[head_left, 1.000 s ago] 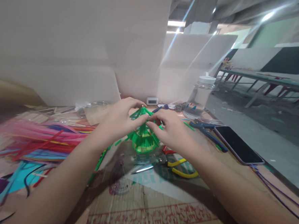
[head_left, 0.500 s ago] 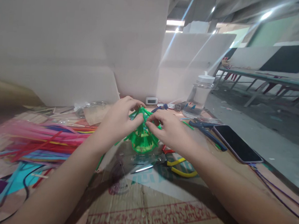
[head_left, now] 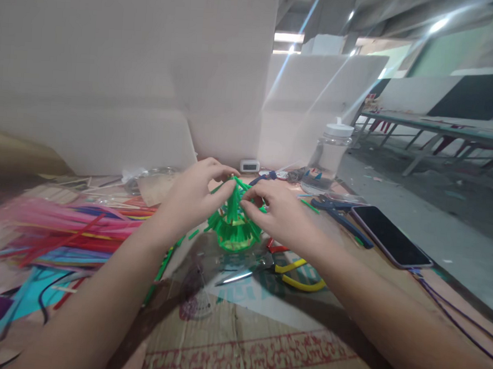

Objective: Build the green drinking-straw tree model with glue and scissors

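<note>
Shifted leftward since 1.0 s ago: thumb of 1 left hand (head_left: 196,190) | 1 right hand (head_left: 275,203) opposite | Both: fingertips at 1 green conical strip-built model (head_left: 238,232), clamping indiscernible | Model: upright between hands, near 1 yellow-handled metal tool (head_left: 270,262)

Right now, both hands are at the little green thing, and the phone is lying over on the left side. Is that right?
Not quite: the phone is lying over on the right side, as the head view shows. The left hand and right hand are indeed at the little green thing.
</note>
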`<state>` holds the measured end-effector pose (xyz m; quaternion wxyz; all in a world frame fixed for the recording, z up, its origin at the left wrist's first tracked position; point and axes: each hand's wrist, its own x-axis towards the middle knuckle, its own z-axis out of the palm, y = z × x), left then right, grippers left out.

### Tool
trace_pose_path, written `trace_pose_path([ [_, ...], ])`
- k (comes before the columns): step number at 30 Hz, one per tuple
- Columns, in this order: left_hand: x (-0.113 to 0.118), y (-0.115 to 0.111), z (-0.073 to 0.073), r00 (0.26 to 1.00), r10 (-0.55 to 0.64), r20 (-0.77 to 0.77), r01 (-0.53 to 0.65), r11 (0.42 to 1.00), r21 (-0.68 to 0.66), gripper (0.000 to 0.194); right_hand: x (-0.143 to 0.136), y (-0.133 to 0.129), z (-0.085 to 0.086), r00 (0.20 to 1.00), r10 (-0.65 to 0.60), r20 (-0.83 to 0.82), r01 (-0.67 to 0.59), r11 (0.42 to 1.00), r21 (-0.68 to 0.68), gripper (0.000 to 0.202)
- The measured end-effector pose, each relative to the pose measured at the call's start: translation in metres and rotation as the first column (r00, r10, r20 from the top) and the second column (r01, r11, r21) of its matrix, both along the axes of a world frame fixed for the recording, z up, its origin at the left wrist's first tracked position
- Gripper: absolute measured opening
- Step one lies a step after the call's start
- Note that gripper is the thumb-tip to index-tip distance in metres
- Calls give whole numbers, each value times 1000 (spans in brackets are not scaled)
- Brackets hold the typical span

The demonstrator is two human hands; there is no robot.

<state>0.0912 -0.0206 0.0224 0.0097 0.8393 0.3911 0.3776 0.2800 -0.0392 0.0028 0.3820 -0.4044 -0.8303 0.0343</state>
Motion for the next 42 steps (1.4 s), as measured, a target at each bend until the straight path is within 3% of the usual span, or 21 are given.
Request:
trace_pose_path([
  [8,-5,0,4,997,-79,-14,78,996,-48,31,-1,1,-5,994,-11,-105,24,992,126,10],
  [16,-7,1,3,996,-91,-9,91,995,-51,25,0,5,-10,995,2,-98,22,969,247,14],
  [25,-5,0,3,994,-106,2,106,993,-56,28,0,6,-11,994,22,-110,3,974,228,16],
  [31,-1,0,2,999,-36,26,37,998,-49,24,0,5,-9,995,29,-93,-9,978,208,15],
  [36,-3,1,2,996,-68,49,71,996,-52,31,1,5,-8,994,30,-100,-14,987,161,11],
  [42,-6,1,3,1000,-13,6,14,997,-79,25,13,2,10,988,13,-151,-6,999,45,14],
])
